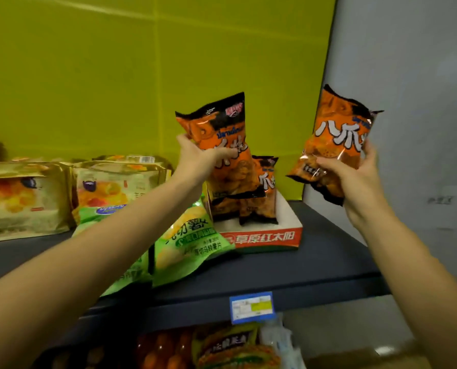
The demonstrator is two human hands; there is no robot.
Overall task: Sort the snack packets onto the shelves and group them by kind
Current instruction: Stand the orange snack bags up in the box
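Snack packets of one kind, orange with black ends, at the right end of a dark shelf point(315, 265). One orange packet point(222, 129) stands upright over the far left of a red-and-white cardboard tray point(262, 237), the left hand point(195, 155) wrapped round its middle, fingers across the printed face. A second orange packet point(336, 134) is held in the air to the right of the tray, tilted, the right hand point(357, 179) clasped round its lower half. More orange packets point(264, 187) already stand in the tray. Green packets point(187, 241) lie just left of the tray, overhanging the near edge. Gold packets point(25, 198) stand far left.

Handling, as judged: the bags look light, puffed with air, and soft-walled. The glossy film is probably slippery, and the contents are likely brittle. A loose grip round the middle, as shown, should carry them without crushing. The flat top seam offers a firmer pinch for setting each one upright beside its fellows.
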